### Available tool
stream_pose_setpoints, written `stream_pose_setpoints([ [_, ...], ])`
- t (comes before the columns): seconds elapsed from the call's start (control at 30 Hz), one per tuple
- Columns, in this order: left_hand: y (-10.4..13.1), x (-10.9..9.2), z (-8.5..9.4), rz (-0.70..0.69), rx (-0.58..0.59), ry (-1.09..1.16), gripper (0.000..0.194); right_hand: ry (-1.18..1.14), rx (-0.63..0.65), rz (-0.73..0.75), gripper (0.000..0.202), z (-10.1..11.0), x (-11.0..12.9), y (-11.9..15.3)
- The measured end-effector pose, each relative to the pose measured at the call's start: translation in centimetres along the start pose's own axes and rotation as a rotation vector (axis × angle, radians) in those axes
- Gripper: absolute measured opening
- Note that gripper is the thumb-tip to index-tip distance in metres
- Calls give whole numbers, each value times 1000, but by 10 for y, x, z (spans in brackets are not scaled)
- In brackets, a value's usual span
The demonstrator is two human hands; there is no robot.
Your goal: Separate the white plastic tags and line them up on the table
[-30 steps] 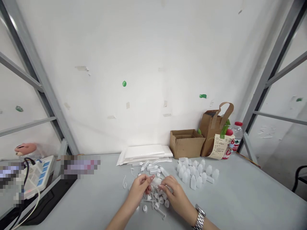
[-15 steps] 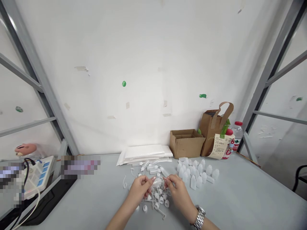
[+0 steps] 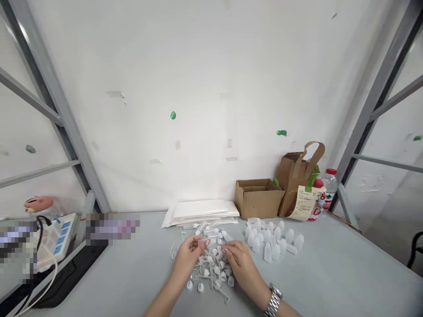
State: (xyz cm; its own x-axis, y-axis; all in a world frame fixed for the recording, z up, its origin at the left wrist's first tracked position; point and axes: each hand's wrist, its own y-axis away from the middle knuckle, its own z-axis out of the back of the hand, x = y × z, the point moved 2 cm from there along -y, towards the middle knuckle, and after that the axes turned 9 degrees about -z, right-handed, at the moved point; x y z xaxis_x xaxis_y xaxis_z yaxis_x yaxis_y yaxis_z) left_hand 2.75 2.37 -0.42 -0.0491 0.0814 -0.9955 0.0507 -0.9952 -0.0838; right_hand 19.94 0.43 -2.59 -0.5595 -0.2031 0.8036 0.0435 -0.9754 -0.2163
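Note:
My left hand [image 3: 188, 259] is closed around a small translucent white plastic bottle [image 3: 203, 241], which lies nearly level between thumb and fingers. My right hand [image 3: 241, 264] is a short way to the right, its fingers bent and drawn together at the tips. Whatever may be in those tips is too small or hidden to make out. Both hands hover over a heap of white nozzle caps with thin tubes [image 3: 216, 269]. Behind the fingers lie several clear-white tubes or bottles [image 3: 209, 232]. Two loose caps [image 3: 200, 287] stand at the heap's near side.
Several upright frosted bottles [image 3: 276, 251] stand to the right. White padded envelopes [image 3: 201, 209] lie by the wall, beside an open cardboard box [image 3: 259, 204]. A paper bag [image 3: 291, 185] and a red-capped bottle [image 3: 328, 185] are farther right. A power strip [image 3: 62, 240] sits at left.
My hands have moved apart: the bottle between them has gone left with my left hand. My right hand's fingers have lowered toward the caps. The camera view has shifted slightly.

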Motion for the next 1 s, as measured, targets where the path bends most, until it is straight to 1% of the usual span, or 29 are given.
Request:
stream_pose_setpoints([
  [0.1,1,6,-6,-73,32,3,37,-42,-34,-21,30,3,3,0],
  [0.23,5,12,-16,-127,161,-42,32,-264,62,-138,34,-1,5,0],
  [0.3,7,12,-18,-158,214,-103,31,-316,62,-174,34,-1,7,0],
  [0.37,8,10,-15,-234,224,-230,31,-318,19,-163,32,8,11,-1],
  [0.43,7,7,-7,-348,174,-420,32,-290,-25,-132,29,27,16,-2],
  [0.47,5,7,-2,-405,141,-519,32,-258,-64,-123,28,40,19,-3],
  [0.5,2,8,4,-439,101,-616,32,-205,-59,-115,25,54,21,-4],
  [0.53,-2,11,9,-449,77,-706,32,-147,2,-123,22,67,22,-5],
  [0.6,-11,19,17,-438,57,-847,33,-49,190,-190,18,89,18,-6],
  [0.67,-18,28,19,-428,57,-928,32,66,251,-296,13,105,7,-6],
  [0.7,-21,31,19,-431,65,-946,31,144,238,-338,11,110,1,-6],
  [0.77,-23,36,17,-441,76,-971,31,307,161,-389,9,114,-9,-8],
  [0.83,-24,37,15,-445,76,-995,31,437,103,-392,9,113,-13,-9],
  [1.0,-23,33,16,-425,61,-1012,30,625,76,-368,14,105,-4,-10],
])
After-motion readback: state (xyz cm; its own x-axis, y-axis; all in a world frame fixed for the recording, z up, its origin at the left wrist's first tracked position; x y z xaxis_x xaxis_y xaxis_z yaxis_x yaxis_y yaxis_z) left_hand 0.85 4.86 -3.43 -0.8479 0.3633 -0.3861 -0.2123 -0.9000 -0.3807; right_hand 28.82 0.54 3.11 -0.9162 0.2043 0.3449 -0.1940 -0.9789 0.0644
